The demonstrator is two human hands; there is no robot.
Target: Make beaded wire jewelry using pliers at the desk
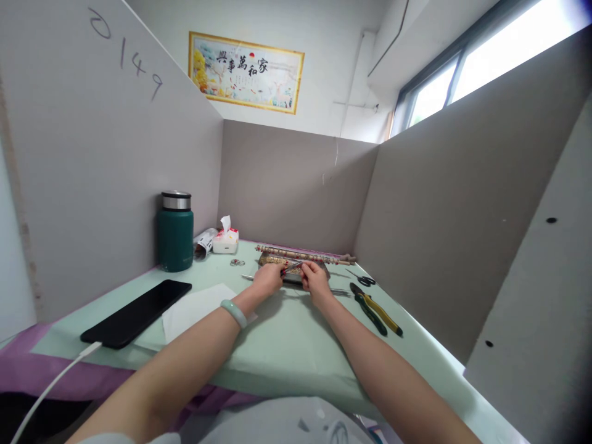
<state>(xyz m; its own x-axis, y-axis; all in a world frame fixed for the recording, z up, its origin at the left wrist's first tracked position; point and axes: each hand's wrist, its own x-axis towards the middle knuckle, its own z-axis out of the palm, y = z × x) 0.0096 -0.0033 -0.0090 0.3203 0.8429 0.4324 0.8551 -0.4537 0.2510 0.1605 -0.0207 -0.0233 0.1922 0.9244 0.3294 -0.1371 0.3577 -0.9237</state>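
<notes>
Both my hands are close together at the middle of the table, over a dark tray [292, 280] with gold-coloured bits in it. My left hand [269, 279] is closed in a pinch, its red-nailed fingertips toward the right. Closed likewise, my right hand [315, 279] faces it from the other side. A thin, dark, slender piece [293, 267] runs between the fingertips; it is too small to name. Behind the tray lie long rods wound with beads [300, 253]. By my left wrist is a thin metal tool [247, 277], partly hidden.
Yellow-and-green pliers [377, 311] and black scissors [367, 280] lie to the right, near thin metal rods [341, 292]. At the left are a phone [139, 313] on a white cable, white paper [198, 308], a green bottle [176, 234], and tissues [226, 242]. Partition walls [296, 185] enclose the table.
</notes>
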